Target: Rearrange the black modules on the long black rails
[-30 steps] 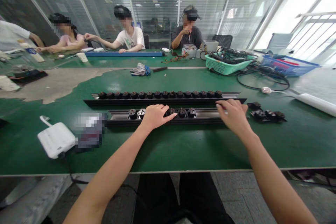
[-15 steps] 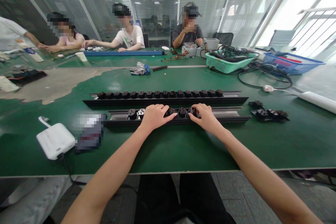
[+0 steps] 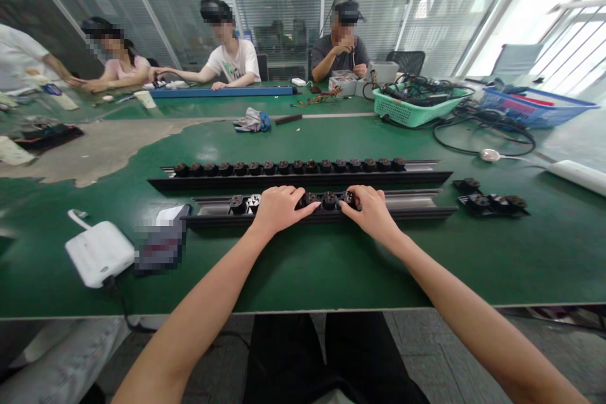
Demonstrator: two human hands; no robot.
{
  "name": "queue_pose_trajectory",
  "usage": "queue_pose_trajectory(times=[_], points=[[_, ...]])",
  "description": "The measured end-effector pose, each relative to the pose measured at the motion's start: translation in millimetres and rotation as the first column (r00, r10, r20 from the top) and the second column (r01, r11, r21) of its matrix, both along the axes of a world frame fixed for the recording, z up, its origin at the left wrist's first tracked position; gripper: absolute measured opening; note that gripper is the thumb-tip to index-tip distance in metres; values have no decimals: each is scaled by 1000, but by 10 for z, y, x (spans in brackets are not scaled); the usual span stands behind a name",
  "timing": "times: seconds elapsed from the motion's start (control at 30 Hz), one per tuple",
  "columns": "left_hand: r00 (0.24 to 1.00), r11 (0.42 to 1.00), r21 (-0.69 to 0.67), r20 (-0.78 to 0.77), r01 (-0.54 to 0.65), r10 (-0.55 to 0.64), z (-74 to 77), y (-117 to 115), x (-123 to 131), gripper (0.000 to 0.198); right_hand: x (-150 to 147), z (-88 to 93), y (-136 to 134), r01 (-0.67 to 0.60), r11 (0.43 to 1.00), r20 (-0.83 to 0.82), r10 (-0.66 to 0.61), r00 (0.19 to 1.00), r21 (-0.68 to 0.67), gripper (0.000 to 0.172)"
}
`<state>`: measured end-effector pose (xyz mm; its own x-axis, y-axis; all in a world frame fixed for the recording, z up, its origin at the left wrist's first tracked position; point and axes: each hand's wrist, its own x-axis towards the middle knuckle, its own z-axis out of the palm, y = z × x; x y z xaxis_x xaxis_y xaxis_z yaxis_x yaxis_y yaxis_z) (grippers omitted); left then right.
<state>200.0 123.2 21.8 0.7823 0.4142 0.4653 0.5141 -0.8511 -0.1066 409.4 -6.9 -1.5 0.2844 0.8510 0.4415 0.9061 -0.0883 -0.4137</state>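
A black metal channel (image 3: 227,219) with a silver inner floor lies across the table before me, holding a row of round black power sockets (image 3: 330,201). My left hand (image 3: 279,207) reaches over the row left of centre, with thumb and fingers around a socket that it mostly hides. My right hand (image 3: 367,207) pinches another socket (image 3: 349,197) at the right end of the row, thumb on the near side. To the right of it the silver floor of the channel shows. Parallel behind lies a second black channel (image 3: 303,182), lined with several similar sockets.
Loose black socket pieces (image 3: 495,204) lie right of the channels. A white adapter (image 3: 100,254) with a cable and a blurred dark packet (image 3: 161,246) are at left. Farther back are a crumpled glove (image 3: 253,120), a green basket (image 3: 402,110) of cables and a blue basket (image 3: 540,107). Several people sit opposite.
Both hands stay at nearly the same places on the sockets. The view has shifted slightly. Across the table, a person in dark grey has raised their head a little.
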Motion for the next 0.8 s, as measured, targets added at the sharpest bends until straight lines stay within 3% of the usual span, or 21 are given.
queue_pose_trajectory(times=[0.8], points=[[1000,1000,-19,7,6,-6,0,2,-10,55,35,54,35,3,999,5,-3,1000,-42,24]])
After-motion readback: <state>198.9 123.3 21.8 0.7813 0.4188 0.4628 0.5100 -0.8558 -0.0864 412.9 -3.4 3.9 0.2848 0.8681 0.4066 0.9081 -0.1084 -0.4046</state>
